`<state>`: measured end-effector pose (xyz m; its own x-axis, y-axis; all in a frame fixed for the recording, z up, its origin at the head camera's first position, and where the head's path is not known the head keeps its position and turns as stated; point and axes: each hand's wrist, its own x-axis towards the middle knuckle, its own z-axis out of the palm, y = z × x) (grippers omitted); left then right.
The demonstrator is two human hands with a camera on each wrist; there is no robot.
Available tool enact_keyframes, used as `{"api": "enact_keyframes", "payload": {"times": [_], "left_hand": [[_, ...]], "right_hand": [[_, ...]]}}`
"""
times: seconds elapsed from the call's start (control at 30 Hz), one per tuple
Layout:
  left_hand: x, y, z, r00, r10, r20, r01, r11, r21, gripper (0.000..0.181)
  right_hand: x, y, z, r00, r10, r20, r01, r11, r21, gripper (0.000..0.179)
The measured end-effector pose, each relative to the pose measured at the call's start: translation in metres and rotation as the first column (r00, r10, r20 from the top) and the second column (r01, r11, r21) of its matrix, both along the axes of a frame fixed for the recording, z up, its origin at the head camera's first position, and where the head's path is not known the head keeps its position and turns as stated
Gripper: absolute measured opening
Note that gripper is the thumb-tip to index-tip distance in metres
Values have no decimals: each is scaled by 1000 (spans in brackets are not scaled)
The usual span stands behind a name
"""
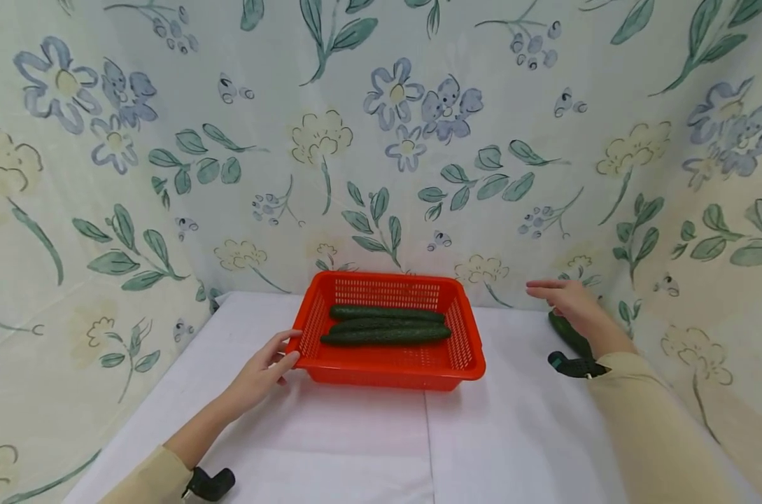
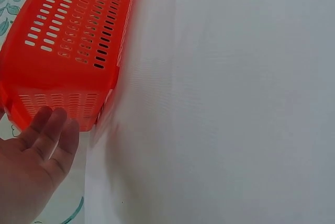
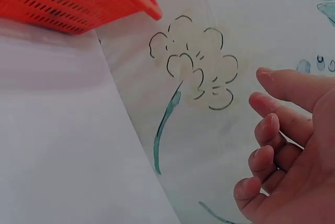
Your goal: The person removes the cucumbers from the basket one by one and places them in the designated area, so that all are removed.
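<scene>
Currently L hand [image 1: 264, 371] pinches basket [image 1: 381, 376] by its L rim, 3 cukes [image 1: 387, 323] lying lengthwise inside. Loose cuke [image 1: 568, 334] is well R of basket, axis near-to-far, partly behind R hand [image 1: 574, 304], the nearer one: empty, fingers loosely bent.

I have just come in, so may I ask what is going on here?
A person's left grip touches the rim at the left end of a red basket. Three cucumbers lie side by side in it. The right grip is out to the basket's right, apart from it, and holds nothing. A green thing, perhaps another cucumber, is partly hidden behind that grip.
</scene>
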<state>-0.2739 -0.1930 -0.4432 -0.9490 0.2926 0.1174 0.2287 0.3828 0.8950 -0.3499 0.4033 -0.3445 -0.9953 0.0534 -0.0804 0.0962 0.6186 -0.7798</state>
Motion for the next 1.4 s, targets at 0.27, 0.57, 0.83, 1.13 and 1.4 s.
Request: {"api": "enact_keyframes", "payload": {"times": [0.27,0.57,0.83,1.13,1.4], "left_hand": [[-4,0,5,1000,-2,-22,2,1000,-6,50],[-1,0,1,1000,-2,5,2,1000,-18,51],[-3,-2,2,1000,-9,-7,9,1000,-8,51],[0,0,-2,1000,-15,1,15,1000,-8,51],[0,1,2,1000,0,-3,0,1000,-7,50]], "right_hand": [[-18,-39,21,998,56,-29,-57,998,-26,68],[-33,-80,34,984,170,-54,-173,983,-61,62],[-45,-114,41,968,251,-23,-252,960,-121,57],[-57,-142,25,954,300,24,-287,931,-225,67],[-64,-162,13,948,313,47,-279,896,-346,61]]}}
